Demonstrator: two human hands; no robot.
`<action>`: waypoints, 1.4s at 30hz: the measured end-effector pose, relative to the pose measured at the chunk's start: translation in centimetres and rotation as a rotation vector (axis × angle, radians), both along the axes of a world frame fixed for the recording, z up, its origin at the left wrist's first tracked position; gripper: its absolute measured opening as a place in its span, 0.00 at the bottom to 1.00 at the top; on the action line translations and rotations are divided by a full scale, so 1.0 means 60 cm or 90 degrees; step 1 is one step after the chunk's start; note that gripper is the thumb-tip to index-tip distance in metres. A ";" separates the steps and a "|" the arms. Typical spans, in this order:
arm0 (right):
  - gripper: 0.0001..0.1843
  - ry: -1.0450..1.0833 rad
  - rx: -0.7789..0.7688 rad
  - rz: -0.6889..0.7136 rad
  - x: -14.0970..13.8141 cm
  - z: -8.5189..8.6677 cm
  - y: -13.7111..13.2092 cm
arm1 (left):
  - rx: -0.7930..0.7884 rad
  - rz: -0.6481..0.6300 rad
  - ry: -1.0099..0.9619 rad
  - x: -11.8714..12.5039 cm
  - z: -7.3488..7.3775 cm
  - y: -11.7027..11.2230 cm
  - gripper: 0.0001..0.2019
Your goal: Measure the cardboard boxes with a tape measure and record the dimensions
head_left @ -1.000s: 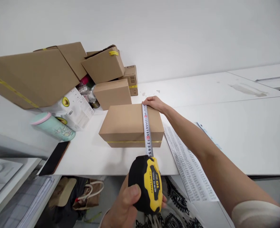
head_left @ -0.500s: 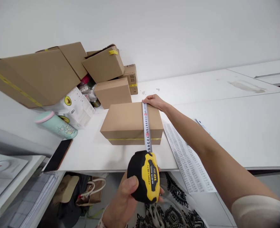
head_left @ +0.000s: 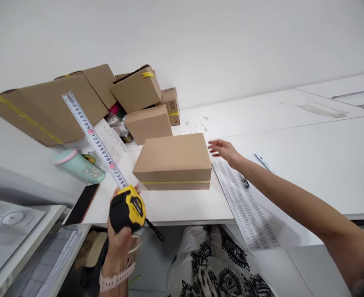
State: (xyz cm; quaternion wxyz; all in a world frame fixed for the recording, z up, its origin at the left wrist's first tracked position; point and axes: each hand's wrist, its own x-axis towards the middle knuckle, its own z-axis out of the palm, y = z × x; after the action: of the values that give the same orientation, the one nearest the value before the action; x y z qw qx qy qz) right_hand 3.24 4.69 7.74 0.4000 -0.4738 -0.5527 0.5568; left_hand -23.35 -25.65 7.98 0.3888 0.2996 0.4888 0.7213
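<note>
Tape measure [head_left: 128, 208]: clasped in left hand [head_left: 118, 243], blade [head_left: 95, 141] extended, slanting upward. Cardboard box [head_left: 175, 161]: on white surface [head_left: 172, 210], between hands. Right hand [head_left: 226, 152]: empty, loosely spread, beside box. Handling, judged best: firm grip, blade kept unbent, box unjostled.

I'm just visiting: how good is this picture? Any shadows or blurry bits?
In the head view, light looks soft, with a faint shadow on the printed paper below the right forearm; in the head view, large digits on the tape measure read clearly, but the paper's print is too small.
</note>
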 end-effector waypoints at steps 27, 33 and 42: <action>0.38 -0.105 0.085 0.077 -0.068 0.116 -0.006 | 0.282 0.122 0.100 0.049 0.154 0.093 0.20; 0.29 -0.268 0.322 0.007 -0.109 0.110 0.074 | 0.011 -0.178 -0.076 0.099 0.134 0.059 0.29; 0.26 -0.295 0.416 0.157 -0.143 0.154 0.101 | -0.065 -0.300 -0.190 0.102 0.138 0.108 0.27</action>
State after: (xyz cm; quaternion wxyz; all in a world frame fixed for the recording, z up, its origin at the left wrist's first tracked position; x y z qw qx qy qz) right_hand -5.36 10.76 16.99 0.3247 -0.3653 -0.8282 0.2743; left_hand -17.25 -19.14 16.29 0.6281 0.2755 0.3785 0.6216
